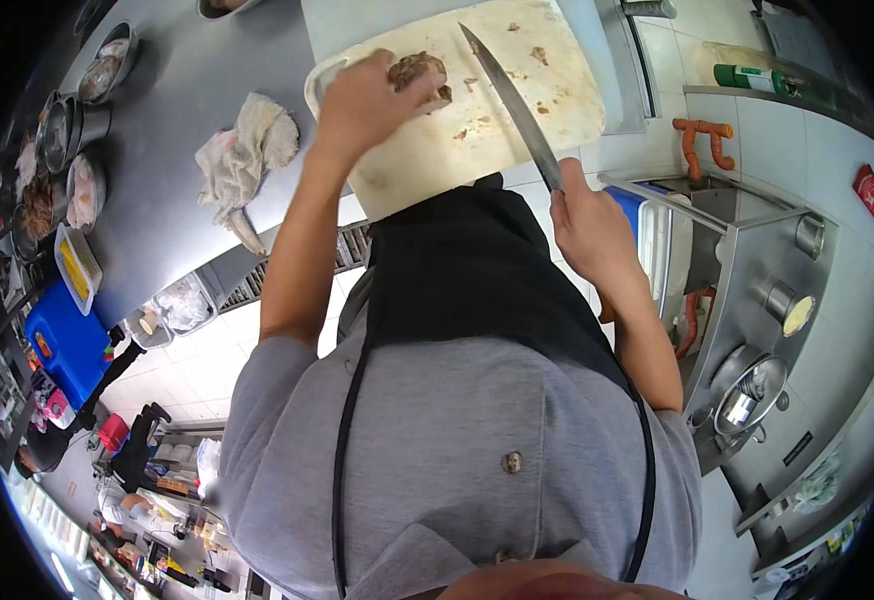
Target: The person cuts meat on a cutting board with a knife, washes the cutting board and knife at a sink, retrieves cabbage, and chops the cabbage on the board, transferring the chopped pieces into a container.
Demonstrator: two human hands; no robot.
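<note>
A worn white cutting board (407,165) lies at the top middle, with small brown scraps scattered on it. My left hand (372,100) is over the board's left part, its fingers around a browned piece of food (417,72) that looks like meat. My right hand (592,220) grips the handle of a long knife (512,100) at the board's near right edge. The blade slants up and to the left across the board, apart from the browned piece. My right fingers are wrapped round the handle, which they mostly hide.
A crumpled cloth (247,160) lies on the steel counter (172,110) left of the board. Metal bowls (107,65) and a tray with something yellow (79,268) stand farther left. At right are a steel shelf (757,270) and pots. Other people are in the lower left background.
</note>
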